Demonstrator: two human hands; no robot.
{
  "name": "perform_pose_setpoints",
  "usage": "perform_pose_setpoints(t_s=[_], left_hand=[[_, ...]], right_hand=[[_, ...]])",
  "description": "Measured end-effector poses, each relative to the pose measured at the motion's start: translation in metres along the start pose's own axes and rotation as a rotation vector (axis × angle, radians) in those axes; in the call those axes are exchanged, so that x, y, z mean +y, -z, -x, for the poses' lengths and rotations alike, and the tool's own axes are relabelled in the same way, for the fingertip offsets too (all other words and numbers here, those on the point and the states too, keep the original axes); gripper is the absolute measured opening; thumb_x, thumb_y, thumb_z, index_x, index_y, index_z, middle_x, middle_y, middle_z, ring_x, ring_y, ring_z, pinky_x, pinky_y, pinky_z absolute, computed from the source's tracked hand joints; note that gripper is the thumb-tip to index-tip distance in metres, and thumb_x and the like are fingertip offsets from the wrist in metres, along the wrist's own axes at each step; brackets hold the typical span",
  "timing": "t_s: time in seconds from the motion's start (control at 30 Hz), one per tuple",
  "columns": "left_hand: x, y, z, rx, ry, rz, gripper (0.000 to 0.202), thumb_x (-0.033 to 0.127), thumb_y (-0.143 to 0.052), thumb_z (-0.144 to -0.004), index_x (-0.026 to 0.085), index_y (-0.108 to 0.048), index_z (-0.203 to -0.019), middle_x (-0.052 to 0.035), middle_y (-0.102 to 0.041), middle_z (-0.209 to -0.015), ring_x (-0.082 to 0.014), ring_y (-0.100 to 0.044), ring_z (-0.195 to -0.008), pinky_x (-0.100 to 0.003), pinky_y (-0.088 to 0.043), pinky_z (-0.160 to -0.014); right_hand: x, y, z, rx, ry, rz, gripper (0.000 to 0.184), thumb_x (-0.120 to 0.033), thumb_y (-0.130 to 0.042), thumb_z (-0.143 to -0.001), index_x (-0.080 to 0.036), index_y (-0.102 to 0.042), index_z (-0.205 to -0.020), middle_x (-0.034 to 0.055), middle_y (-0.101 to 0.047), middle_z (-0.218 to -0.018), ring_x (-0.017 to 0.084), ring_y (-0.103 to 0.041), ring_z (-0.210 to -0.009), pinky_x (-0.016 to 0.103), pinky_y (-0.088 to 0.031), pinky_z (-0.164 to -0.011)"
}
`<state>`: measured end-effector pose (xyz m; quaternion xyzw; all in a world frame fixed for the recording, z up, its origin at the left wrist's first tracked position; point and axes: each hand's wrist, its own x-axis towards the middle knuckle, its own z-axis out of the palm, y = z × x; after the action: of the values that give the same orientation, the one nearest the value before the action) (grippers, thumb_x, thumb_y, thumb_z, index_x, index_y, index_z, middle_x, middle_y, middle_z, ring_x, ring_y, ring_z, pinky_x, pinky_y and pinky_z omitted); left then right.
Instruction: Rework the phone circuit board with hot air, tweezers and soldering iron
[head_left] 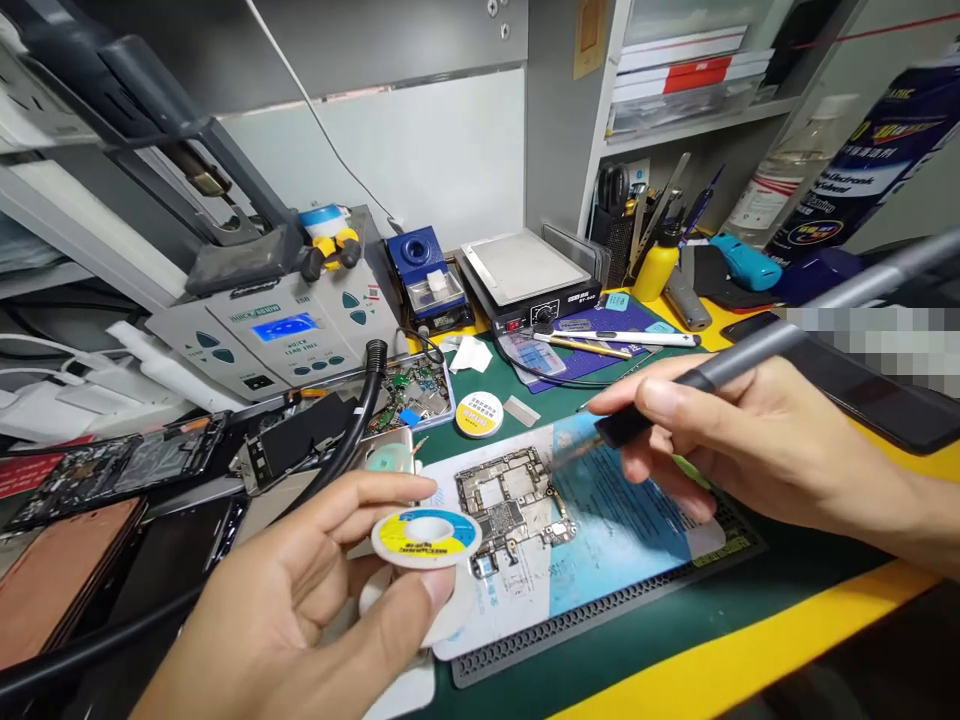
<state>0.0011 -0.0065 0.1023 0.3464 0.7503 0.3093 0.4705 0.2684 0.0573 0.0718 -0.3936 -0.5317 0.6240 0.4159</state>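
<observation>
Left fingers (397,487) pinch white plastic yellow-blue-labelled spool (427,549), lower centre, right fingers (675,405) gripping dark-grey pen-shaped tool (750,355); likely positioning step, next needing steady aim at grey circuit board (501,520), centre.

Here's my left hand (292,590), holding a spool (424,548) with a blue-and-yellow label, and across from it my right hand (772,440) grips a grey pen-shaped tool (750,352), its blurred tip right by the circuit board's (501,518) edge! The board lies on a white-and-blue sheet (622,530); behind, a blue-screened station (285,327) glows left, and a yellow bottle (656,270) stands right.
</observation>
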Motion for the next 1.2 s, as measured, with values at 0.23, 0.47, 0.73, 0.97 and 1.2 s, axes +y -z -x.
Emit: perform_pose_setpoints(t_s=[0.23,0.47,0.73,0.97,1.2], left_hand=[[-0.008,0.006,-0.009,-0.139,-0.006,0.022,0.042,0.047,-0.090,-0.053,0.024,-0.078,-0.086,-0.0023,-0.080,-0.072,-0.0189,-0.073,-0.071,-0.020,-0.059,-0.063],[-0.017,0.010,-0.015,-0.249,0.167,0.250,0.069,0.053,-0.110,-0.036,0.024,-0.074,-0.087,0.0014,-0.073,-0.069,-0.0082,-0.058,-0.058,-0.014,-0.038,-0.053],[-0.017,0.012,-0.017,-0.351,0.197,0.156,0.067,0.066,-0.107,-0.045,0.024,-0.074,-0.086,0.0075,-0.043,-0.057,-0.0024,-0.032,-0.053,-0.013,-0.028,-0.050],[-0.022,0.015,-0.018,-0.313,0.157,0.000,0.073,0.086,-0.096,-0.047,0.026,-0.073,-0.082,0.0041,-0.060,-0.059,-0.0104,-0.050,-0.057,-0.018,-0.038,-0.053],[-0.025,0.016,-0.017,-0.289,0.101,-0.076,0.061,0.077,-0.097,-0.056,0.029,-0.071,-0.083,0.0100,-0.057,-0.056,-0.0080,-0.046,-0.053,-0.020,-0.034,-0.053]], right_hand=[[0.007,0.005,0.009,-0.095,-0.096,0.028,0.021,-0.046,-0.092,-0.092,-0.029,-0.083,-0.101,-0.0035,-0.071,-0.058,0.009,-0.059,-0.041,0.014,-0.047,-0.038],[0.010,0.008,0.008,-0.102,-0.129,-0.003,0.016,-0.043,-0.091,-0.093,-0.030,-0.084,-0.099,-0.0041,-0.070,-0.061,0.009,-0.060,-0.042,0.015,-0.046,-0.038],[0.009,-0.001,0.007,0.051,-0.093,0.129,0.039,-0.055,-0.098,-0.077,-0.024,-0.082,-0.094,-0.0024,-0.062,-0.056,0.015,-0.055,-0.040,0.024,-0.038,-0.030],[0.008,-0.012,0.006,0.099,-0.044,0.211,0.041,-0.055,-0.101,-0.069,-0.027,-0.079,-0.090,-0.0038,-0.056,-0.055,0.015,-0.052,-0.042,0.025,-0.034,-0.029],[0.005,-0.012,0.009,0.009,-0.099,0.133,0.027,-0.030,-0.100,-0.072,-0.028,-0.074,-0.074,-0.0064,-0.052,-0.050,0.010,-0.040,-0.037,0.022,-0.027,-0.030]])
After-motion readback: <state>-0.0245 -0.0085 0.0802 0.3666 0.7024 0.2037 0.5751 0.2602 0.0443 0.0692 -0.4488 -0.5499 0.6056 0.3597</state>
